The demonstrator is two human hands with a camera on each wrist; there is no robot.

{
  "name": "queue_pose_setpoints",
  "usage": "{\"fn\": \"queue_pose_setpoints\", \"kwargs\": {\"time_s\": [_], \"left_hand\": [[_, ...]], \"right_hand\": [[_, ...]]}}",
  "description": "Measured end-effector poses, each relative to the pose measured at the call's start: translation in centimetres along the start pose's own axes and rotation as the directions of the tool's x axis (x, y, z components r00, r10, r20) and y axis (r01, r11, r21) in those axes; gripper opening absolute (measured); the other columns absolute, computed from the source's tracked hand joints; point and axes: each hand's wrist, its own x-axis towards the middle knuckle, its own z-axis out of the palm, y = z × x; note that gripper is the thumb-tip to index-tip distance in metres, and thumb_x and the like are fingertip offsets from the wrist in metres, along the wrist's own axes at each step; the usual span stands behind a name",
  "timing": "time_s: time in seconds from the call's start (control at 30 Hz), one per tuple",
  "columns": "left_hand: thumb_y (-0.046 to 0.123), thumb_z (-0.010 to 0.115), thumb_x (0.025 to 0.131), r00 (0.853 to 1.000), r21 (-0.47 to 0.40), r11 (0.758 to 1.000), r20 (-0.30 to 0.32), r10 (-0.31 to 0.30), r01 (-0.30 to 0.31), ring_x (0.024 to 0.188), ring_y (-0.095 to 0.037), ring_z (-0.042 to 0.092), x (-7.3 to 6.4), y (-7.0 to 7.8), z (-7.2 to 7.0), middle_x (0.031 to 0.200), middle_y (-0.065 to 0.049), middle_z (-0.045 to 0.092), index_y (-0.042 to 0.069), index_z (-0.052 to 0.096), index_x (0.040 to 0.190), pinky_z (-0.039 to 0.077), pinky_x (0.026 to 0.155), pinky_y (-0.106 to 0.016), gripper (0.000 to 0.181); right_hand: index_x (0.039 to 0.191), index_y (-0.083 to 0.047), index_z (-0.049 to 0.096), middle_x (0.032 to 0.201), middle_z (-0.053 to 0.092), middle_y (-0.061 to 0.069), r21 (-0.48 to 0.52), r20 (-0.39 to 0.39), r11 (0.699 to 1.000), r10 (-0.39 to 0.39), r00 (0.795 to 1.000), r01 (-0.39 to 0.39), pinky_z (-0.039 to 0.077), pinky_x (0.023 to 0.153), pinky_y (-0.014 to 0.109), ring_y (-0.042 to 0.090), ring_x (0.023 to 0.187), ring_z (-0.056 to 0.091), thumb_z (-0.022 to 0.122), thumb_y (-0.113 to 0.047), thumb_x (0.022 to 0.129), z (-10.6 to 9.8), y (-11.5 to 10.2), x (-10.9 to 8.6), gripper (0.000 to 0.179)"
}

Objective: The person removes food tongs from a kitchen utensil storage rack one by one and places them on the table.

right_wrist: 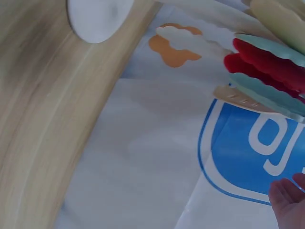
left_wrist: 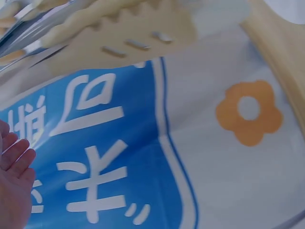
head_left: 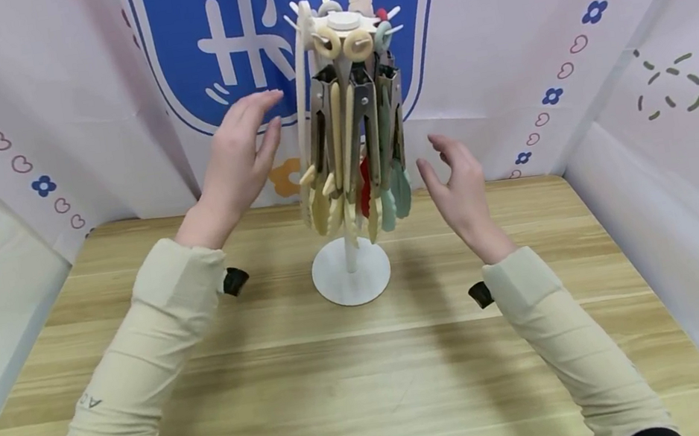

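Flanking a white rack (head_left: 344, 20) of tongs (head_left: 364, 106) from both sides

Two hands are held up, one on each side of the rack, both apart from it. By the left hand (head_left: 237, 148), raised near the upper part of the hanging tongs, a fairly wide gap is made between thumb and fingers, the fingertips being pointed toward the rack. The right hand (head_left: 457, 190) is placed lower, near the tongs' lower ends; its fingers are slightly bent and its thumb is parted from them. Two cream sleeves (head_left: 134, 363) are worn, and one of two black wrist cameras (head_left: 235, 281) is seen at each wrist.

The rack is stood upright near the far edge of the wooden table (head_left: 323, 403), on one round base (head_left: 352, 281). Several tongs are hung around its top; they overlap, so an exact number cannot be told. Three loop handles (head_left: 357, 43) can be counted at the front. Cream tips (head_left: 320, 211), pale green tips (head_left: 401, 191) and red tips (head_left: 365, 189) are shown below metal bodies.

Behind, one blue emblem (head_left: 174, 41) and, lower down, one orange flower (head_left: 285, 177) are printed on white cloth (head_left: 494, 8).
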Motion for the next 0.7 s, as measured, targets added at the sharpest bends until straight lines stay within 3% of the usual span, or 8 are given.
{"fn": "queue_pose_setpoints", "kwargs": {"time_s": [0.27,0.7], "left_hand": [[0.008,0.044,0.096,0.992,-0.012,0.997,-0.101,0.076,-0.078,0.114,-0.026,0.050,2.1,1.0,-1.2,0.117,-0.019,0.058,-0.006,0.055,0.118,0.036,0.101,-0.028,0.029],[0.006,0.043,0.096,0.978,-0.105,0.992,-0.200,0.054,-0.076,0.109,-0.018,0.052,4.1,1.9,-1.7,0.114,-0.017,0.059,-0.006,0.058,0.114,0.040,0.094,-0.023,0.026]], "right_hand": [[0.117,0.008,0.055,0.111,0.058,0.022,0.049,-0.022,0.999,-0.004,1.000,0.005,0.045,0.092,0.030,0.028,0.105,0.054,0.058,-0.007,0.087,-0.4,-1.8,0.5,0.034],[0.117,0.006,0.055,0.114,0.058,0.019,0.107,-0.034,0.993,-0.039,0.999,0.042,0.047,0.090,0.030,0.025,0.104,0.056,0.058,-0.009,0.088,-0.7,-3.8,0.8,0.033]]}}
